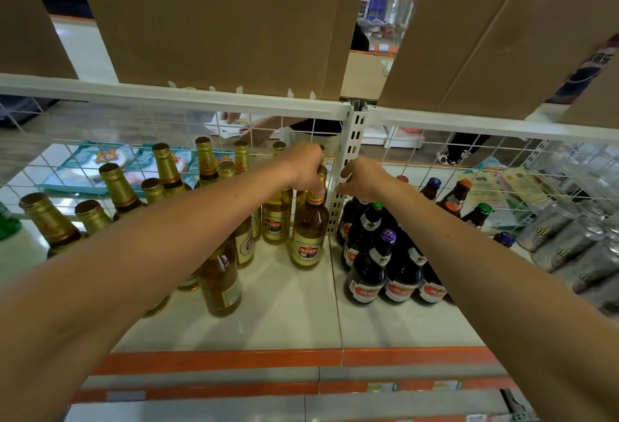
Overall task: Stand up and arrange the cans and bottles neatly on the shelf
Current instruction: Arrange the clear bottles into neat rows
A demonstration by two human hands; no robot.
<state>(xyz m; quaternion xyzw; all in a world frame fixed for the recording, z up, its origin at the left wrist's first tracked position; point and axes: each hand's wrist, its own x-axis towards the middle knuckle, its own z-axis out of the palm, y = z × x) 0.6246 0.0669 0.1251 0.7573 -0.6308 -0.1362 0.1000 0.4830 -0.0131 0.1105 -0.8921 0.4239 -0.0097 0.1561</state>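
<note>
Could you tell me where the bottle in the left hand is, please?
Head view, centre: the gold-foil-topped amber glass bottle stands with its neck in the left hand, just left of the white slotted post.

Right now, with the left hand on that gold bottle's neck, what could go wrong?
1. Left hand grips the gold bottle by the neck only; a swing could knock its close neighbours.
2. The left forearm crosses just over the front amber bottle; lowering it may topple that.
3. The right forearm hangs over the dark bottles; pulling back could clip them.

Both arms reach forward, left hand (306,167) gripping a bottle (310,232), right hand (363,178) loosely curled.
</note>
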